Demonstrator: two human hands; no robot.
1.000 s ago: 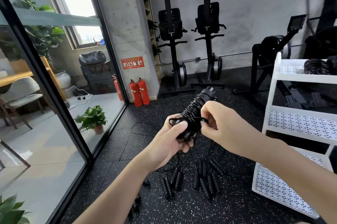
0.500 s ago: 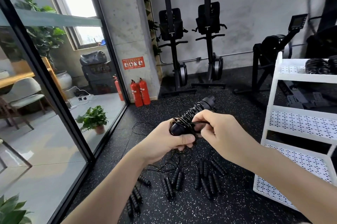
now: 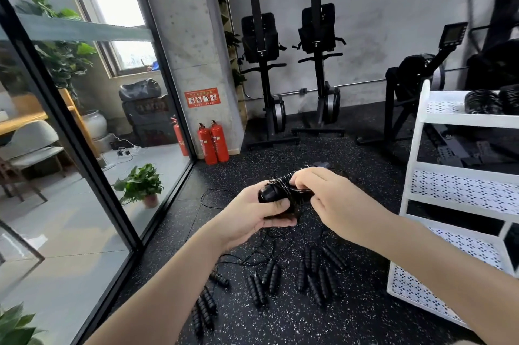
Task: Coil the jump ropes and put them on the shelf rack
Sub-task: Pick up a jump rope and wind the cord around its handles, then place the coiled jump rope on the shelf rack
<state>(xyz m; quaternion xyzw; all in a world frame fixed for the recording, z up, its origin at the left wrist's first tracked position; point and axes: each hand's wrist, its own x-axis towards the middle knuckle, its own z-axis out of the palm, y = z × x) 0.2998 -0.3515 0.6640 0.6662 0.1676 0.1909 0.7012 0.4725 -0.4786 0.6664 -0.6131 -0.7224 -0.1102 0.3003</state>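
- Head view: left hand (image 3: 252, 211) grips wound jump rope handles (image 3: 276, 190) at chest height, fingers curled round them.
- right hand (image 3: 334, 201) pinches cord (image 3: 302, 191).
- loose jump ropes (image 3: 295, 278) on floor beside white shelf rack (image 3: 421, 108).

My right hand (image 3: 334, 198) hides the jump rope's (image 3: 283, 186) middle; shelf rack (image 3: 421, 148) cut off at the frame's right edge.

The jump rope bundle (image 3: 283, 188) has tilted from steeply upright toward horizontal. The right hand (image 3: 331, 198) has moved over the bundle's upper section, covering more of it. The left hand (image 3: 252, 212) has lowered slightly.
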